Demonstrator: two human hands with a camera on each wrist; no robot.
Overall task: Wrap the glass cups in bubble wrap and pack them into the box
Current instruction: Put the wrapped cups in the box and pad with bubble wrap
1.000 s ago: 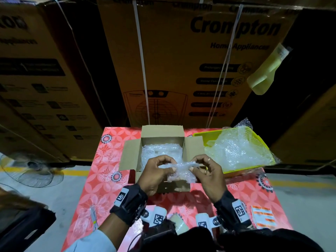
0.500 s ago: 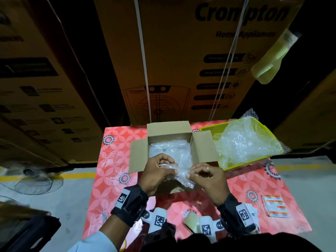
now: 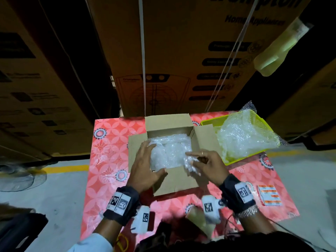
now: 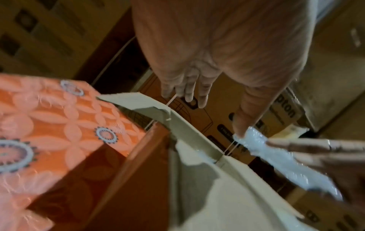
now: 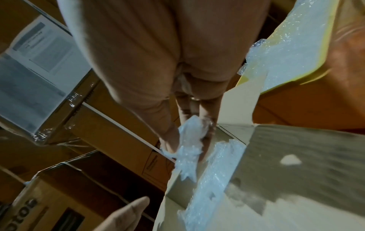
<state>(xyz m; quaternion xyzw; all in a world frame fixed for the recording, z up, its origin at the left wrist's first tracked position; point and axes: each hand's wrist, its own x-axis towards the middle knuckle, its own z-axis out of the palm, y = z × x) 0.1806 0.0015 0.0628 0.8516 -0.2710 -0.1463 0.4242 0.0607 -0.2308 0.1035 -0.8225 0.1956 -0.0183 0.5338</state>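
Note:
An open cardboard box (image 3: 205,139) stands on the red flowered table (image 3: 109,151), its inside filled with crumpled bubble wrap (image 3: 171,151). No bare glass shows. My left hand (image 3: 145,160) lies flat with straight fingers over the box's left side, thumb by the near edge. In the left wrist view that left hand (image 4: 199,93) spreads above the box rim (image 4: 189,123). My right hand (image 3: 192,159) pinches a loose strip of bubble wrap (image 3: 190,166) at the box's right near corner. The right wrist view shows the right hand (image 5: 187,140) pinching the strip (image 5: 187,153).
A yellow tray (image 3: 209,122) heaped with bubble wrap (image 3: 241,139) sits right of the box. A tape roll (image 3: 198,217) and an orange-and-white leaflet (image 3: 269,195) lie near the front edge. Tall cartons (image 3: 181,51) stand close behind the table. A fan (image 3: 20,177) stands on the floor, left.
Both hands held the strip of wrap over the box's near edge. My left hand has let go and spread flat over the box; the right has drawn the strip rightward.

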